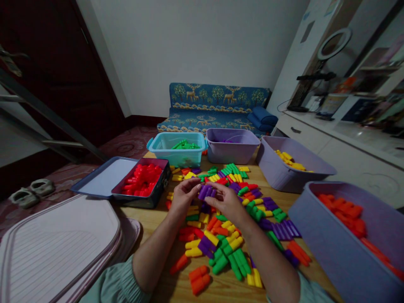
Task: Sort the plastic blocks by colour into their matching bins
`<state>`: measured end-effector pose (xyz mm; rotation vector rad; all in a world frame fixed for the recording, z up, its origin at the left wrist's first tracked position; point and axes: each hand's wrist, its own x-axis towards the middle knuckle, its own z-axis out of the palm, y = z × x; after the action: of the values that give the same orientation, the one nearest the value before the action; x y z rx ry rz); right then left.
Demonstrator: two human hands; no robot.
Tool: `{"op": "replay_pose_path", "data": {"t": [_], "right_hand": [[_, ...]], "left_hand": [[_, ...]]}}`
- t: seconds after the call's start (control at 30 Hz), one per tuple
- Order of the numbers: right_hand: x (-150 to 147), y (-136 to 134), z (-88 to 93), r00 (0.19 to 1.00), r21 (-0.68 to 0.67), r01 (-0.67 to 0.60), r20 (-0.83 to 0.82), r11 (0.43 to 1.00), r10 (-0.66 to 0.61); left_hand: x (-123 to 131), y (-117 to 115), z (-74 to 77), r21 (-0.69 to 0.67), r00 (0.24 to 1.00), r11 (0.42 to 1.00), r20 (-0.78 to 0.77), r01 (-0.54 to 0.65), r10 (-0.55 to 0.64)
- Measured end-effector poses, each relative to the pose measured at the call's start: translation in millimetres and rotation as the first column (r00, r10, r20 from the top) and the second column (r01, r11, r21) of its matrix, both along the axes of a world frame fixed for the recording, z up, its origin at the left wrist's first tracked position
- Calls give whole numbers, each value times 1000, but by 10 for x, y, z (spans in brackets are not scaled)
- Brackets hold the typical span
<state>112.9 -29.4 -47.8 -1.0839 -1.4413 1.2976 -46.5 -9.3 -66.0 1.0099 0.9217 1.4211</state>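
Between my two hands, over the middle of the wooden table [154, 235], I hold a short row of purple plastic toy pieces [207, 192]. My left hand [184, 194] grips its left end with thumb and fingers. On the right end, the fingers of my right hand [226, 201] are closed. Beneath and around both hands lie many loose and joined pieces, such as a green cluster [232, 254], an orange pair [199, 279] and a purple row [285, 230].
A turquoise bin [176, 150] holds green pieces; a purple bin [232, 147] stands beside it. Yellow pieces fill part of another bin [274, 168], orange ones the near-right bin [344, 252]. Red pieces lie in an open case [154, 198]. Pink lids [59, 240] lean at left.
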Motion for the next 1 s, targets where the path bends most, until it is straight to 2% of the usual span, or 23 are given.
{"op": "replay_pose_path", "data": {"t": [0.13,0.3,0.43,0.63,0.77,1.0], "right_hand": [[-9,-15,34,999,15,43,-23,999,-43],[8,18,-6,991,54,136,-15,989,-135],[14,19,4,991,50,133,6,990,-133],[-6,-20,48,982,58,189,-18,980,-188],[5,-25,76,985,31,168,-41,985,-166],[19,-26,83,991,-44,82,-99,996,-86]], "left_hand": [[9,-27,9,-16,999,1000,-33,20,-20],[19,-71,40,-20,987,991,-92,130,-131],[38,-61,34,4,972,978,-110,208,-206],[41,-89,65,23,976,982,-111,189,-185],[29,-119,91,9,979,984,-101,179,-177],[24,-74,26,-17,976,977,-42,215,-215]]}}
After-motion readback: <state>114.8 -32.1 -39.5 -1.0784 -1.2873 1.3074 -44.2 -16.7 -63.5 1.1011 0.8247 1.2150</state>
